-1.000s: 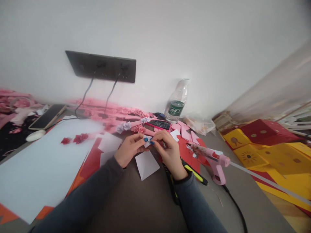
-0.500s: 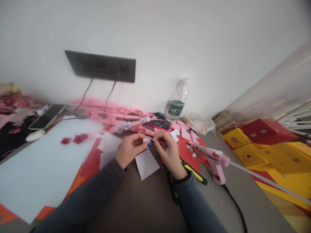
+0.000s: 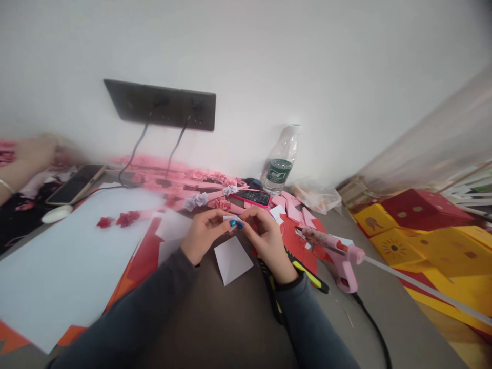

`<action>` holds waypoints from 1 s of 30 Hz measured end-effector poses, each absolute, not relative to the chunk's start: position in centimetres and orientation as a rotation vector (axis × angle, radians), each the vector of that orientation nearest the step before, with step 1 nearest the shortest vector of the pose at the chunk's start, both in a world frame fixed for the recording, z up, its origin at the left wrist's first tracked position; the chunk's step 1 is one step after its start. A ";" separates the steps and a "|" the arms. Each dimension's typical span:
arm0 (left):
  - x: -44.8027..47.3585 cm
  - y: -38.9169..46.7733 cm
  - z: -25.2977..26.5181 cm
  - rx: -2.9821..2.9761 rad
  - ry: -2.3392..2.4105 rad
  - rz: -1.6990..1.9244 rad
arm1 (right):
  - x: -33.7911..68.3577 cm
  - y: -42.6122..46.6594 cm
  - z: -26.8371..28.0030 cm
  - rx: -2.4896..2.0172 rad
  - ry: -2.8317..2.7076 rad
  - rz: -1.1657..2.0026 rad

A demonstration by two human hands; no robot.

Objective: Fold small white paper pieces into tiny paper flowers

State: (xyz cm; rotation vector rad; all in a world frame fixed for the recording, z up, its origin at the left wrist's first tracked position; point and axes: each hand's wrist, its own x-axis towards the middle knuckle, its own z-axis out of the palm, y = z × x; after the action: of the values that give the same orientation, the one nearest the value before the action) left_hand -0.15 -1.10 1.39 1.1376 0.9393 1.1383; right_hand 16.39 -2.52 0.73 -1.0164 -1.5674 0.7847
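Between my hands is a small piece of white paper point(image 3: 231, 220), mostly covered by fingers. My left hand point(image 3: 204, 233) pinches it from the left, thumb and fingertips closed. From the right, my right hand point(image 3: 267, 242) pinches the same paper, and the two thumbs nearly meet. Just below lies a white paper square point(image 3: 232, 260) with a crease, flat on the grey table. Black-and-yellow scissors point(image 3: 309, 275) lie partly under my right wrist. A pink glue gun point(image 3: 338, 251) rests on its side further right.
A water bottle point(image 3: 280, 164) stands by the wall behind a phone point(image 3: 251, 197). Pink paper flower stems point(image 3: 200, 177) lie at the back. A large white sheet point(image 3: 69, 261) covers the left. Yellow and red boxes point(image 3: 438, 246) stand right. Another person's hand point(image 3: 34, 154) shows far left.
My thumbs have shifted slightly on the white paper, which now shows as a wider, tilted piece. At far left, the other person's hand has come further into view.
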 end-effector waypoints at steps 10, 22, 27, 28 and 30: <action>-0.1 -1.1 1.4 1.217 0.930 1.119 | 16.5 -2.4 1.0 -0.974 -1.595 0.842; 0.0 -1.2 1.6 1.284 0.898 1.057 | 16.5 -2.5 1.2 -0.990 -1.615 0.884; 0.3 -1.2 1.4 1.095 0.859 1.064 | 16.6 -2.5 1.0 -0.953 -1.590 0.896; 0.3 -1.1 1.2 1.094 0.864 1.087 | 16.6 -2.5 1.1 -0.955 -1.592 0.899; 0.2 -0.9 1.0 1.120 0.869 1.138 | 16.6 -2.5 1.1 -0.960 -1.600 0.905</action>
State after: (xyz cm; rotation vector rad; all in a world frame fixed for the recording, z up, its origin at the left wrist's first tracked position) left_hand 0.19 -0.93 0.98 1.1199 0.8689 1.1375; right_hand 16.57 -2.50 1.11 -0.9601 -1.6004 0.9054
